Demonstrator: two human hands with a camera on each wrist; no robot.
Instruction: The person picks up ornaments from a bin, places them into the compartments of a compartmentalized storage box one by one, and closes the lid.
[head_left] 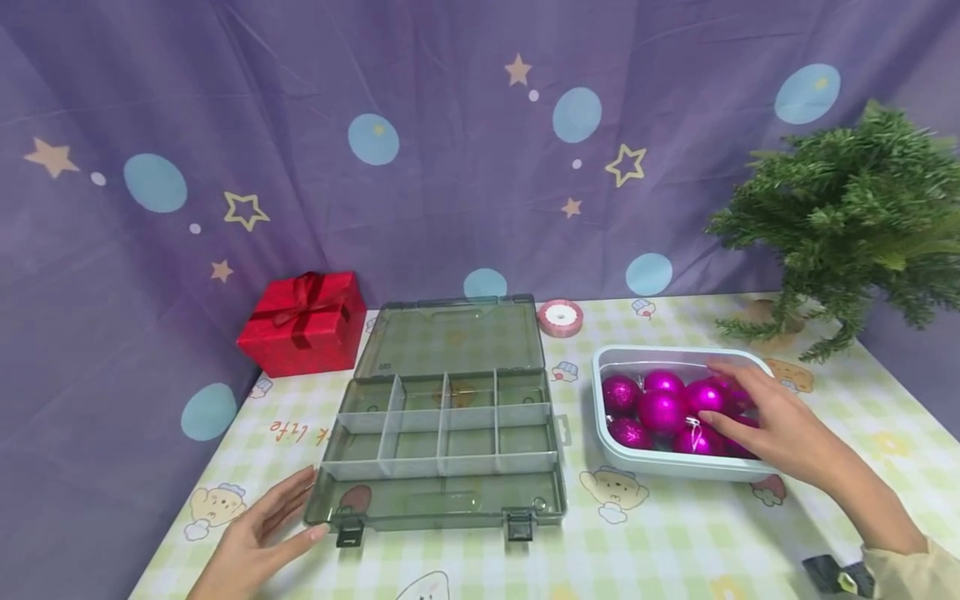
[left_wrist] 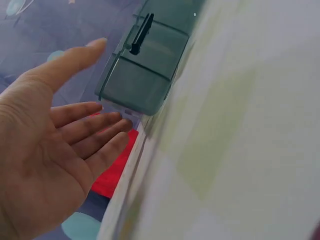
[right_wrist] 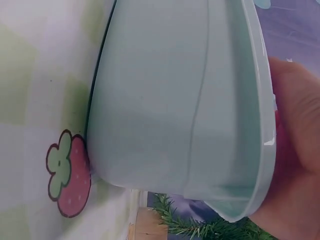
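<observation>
A green-tinted clear plastic organizer box [head_left: 435, 503] lies with its lid [head_left: 457, 342] folded back, and dividers split its inside into compartments. My left hand [head_left: 262, 533] is at its front left corner, fingers extended and thumb apart; in the left wrist view the palm [left_wrist: 45, 165] holds nothing. To the right, a pale blue tub [head_left: 660, 461] contains several shiny magenta Christmas balls [head_left: 662, 412]. My right hand [head_left: 795, 433] reaches over the tub's right side, thumb and forefinger spread above the balls. In the right wrist view, the tub wall [right_wrist: 150, 100] hides its fingertips.
A red gift box [head_left: 307, 333] with a bow stands at the back left. Behind the organizer lies a ribbon roll [head_left: 561, 317]. An artificial Christmas tree [head_left: 847, 225] overhangs the back right. A dark object [head_left: 832, 575] sits by the right sleeve. A purple curtain [head_left: 450, 208] hangs behind.
</observation>
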